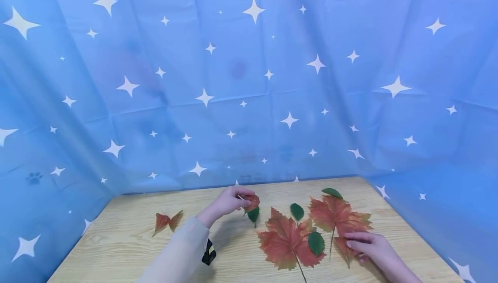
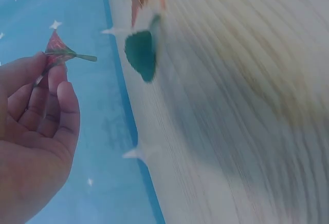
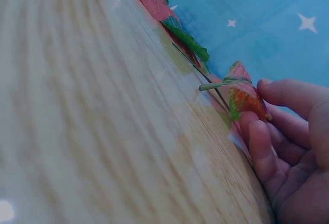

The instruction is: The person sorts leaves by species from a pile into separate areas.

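Observation:
My left hand (image 1: 228,200) pinches a small red leaf (image 1: 253,203) between thumb and fingers, above the table's far half. Just below that leaf is a green leaf (image 1: 253,214). In the left wrist view the red leaf (image 2: 59,50) stands above the fingertips, its short green stem pointing right. My right hand (image 1: 373,250) pinches another small reddish leaf (image 1: 342,248) near the right side. The right wrist view shows this leaf (image 3: 247,98) with green edges and a stem. Beside it lie two large red maple leaves (image 1: 285,239) (image 1: 338,216) with long dark stems.
Smaller green leaves (image 1: 297,211) (image 1: 316,243) (image 1: 332,193) lie on and around the maple leaves. At the table's left are two folded brownish-red leaves (image 1: 161,222) (image 1: 176,220). A blue curtain (image 1: 233,79) with white stars surrounds the wooden table (image 1: 128,252).

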### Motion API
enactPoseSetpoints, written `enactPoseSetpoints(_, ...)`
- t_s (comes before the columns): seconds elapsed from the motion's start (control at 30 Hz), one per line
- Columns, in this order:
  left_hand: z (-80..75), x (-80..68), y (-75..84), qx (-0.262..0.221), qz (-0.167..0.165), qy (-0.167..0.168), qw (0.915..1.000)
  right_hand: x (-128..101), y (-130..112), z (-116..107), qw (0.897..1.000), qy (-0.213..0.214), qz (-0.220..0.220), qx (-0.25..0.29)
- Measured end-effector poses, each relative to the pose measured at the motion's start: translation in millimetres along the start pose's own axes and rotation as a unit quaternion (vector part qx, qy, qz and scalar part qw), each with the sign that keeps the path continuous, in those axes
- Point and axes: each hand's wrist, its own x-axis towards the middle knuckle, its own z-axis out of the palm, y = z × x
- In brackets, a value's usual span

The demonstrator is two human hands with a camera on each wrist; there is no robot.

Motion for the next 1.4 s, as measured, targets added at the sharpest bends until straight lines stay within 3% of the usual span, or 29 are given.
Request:
enactPoseSetpoints(0.3, -30.7, -23.5, -10.0, 0.012, -0.008, 0.015, 0.9998, -3, -4, -4, 1.0, -0.002, 0.01, -0.004)
enactPoseSetpoints(0.77, -72.1, -58.1, -34.2, 0.021, -0.039, 0.065, 0.9969, -2, -3, -11, 0.999, -0.016, 0.022, -0.019)
enactPoseSetpoints(1.0, -80.3, -75.4, -42.7, 0.019, -0.066, 0.095, 0.9931, 0, 1, -11, 0.999, -0.033, 0.024, -0.011)
enactPoseSetpoints(1.23, -79.3, -89.1, -45.1, 0.062, -0.104, 0.119, 0.9855, 3, -1, -9, 0.999, -0.033, 0.025, -0.011)
enactPoseSetpoints(1.4, -75.6, -94.3, -52.7, 0.114, -0.114, 0.135, 0.9777, 6, -2, -7, 0.999, -0.039, 0.024, -0.005)
